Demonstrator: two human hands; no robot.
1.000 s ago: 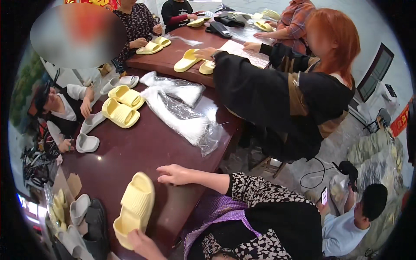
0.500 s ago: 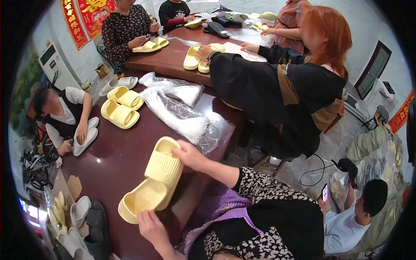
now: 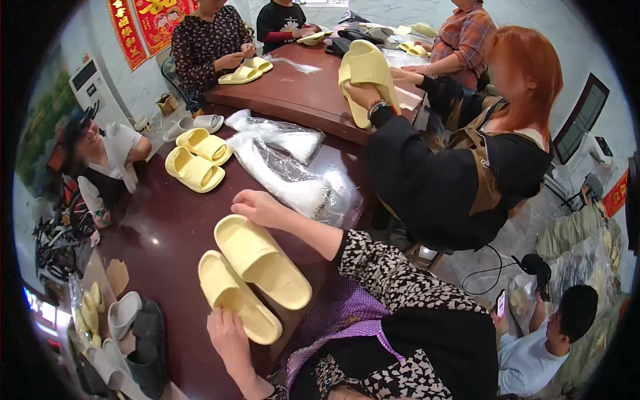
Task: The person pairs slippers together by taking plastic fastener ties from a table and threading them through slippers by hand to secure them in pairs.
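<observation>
A pair of pale yellow slide slippers lies side by side on the dark red table, slanting from upper left to lower right. My left hand [image 3: 230,335] is at the nearer slipper [image 3: 250,313], its fingers bent over the outer edge beside the strap. Just above the upper-left end of the other slipper [image 3: 263,261] is my right hand [image 3: 262,208], with loosely bent fingers and nothing visible in them. Whether its underside touches that slipper is hidden.
Farther off lie a second yellow pair [image 3: 195,168], grey slippers [image 3: 193,127] and clear plastic bags of white strands [image 3: 283,173]. Grey and black slippers [image 3: 148,347] line the lower left. A co-worker at the right lifts yellow slippers [image 3: 368,70]; others sit around the table.
The yellow slippers I held up and tilted now lie flat, side by side. My right hand has come off its slipper. The co-worker at the right has raised a yellow pair.
</observation>
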